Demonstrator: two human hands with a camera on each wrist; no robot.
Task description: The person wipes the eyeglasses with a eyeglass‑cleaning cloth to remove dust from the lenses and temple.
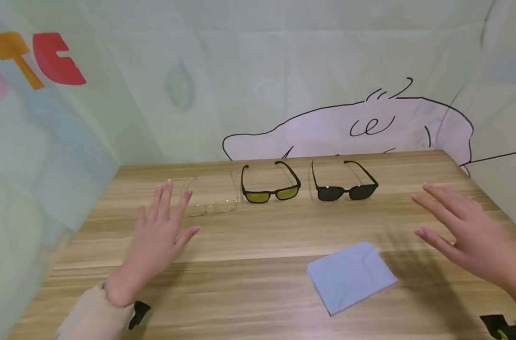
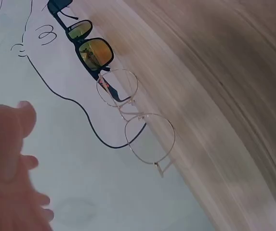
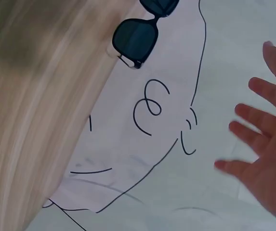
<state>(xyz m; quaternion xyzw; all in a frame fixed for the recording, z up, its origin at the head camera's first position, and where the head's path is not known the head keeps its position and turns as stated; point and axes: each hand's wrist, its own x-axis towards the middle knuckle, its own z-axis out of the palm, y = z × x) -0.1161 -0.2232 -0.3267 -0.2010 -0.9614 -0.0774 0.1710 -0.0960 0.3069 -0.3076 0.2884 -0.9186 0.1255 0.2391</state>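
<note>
My left hand (image 1: 158,238) hovers over the left side of the table with its fingers spread, holding nothing. Just beyond it lie thin wire-framed eyeglasses (image 1: 215,207), partly hidden by the fingers in the head view; their round lenses show in the left wrist view. Black-framed sunglasses with yellow mirrored lenses (image 1: 258,197) sit in the middle, temples unfolded. To their right are dark-lensed sunglasses (image 1: 331,193), also unfolded. On the right, my right hand (image 1: 475,231) is held above the table, fingers extended and grasping nothing. A folded blue cloth (image 1: 351,277) lies between the hands, nearer the right.
The wooden table (image 1: 241,288) ends at the back against a printed fabric backdrop (image 1: 258,71) with line drawings and coloured letters. The backdrop also runs along the left side. Dark straps (image 1: 139,314) show at both wrists.
</note>
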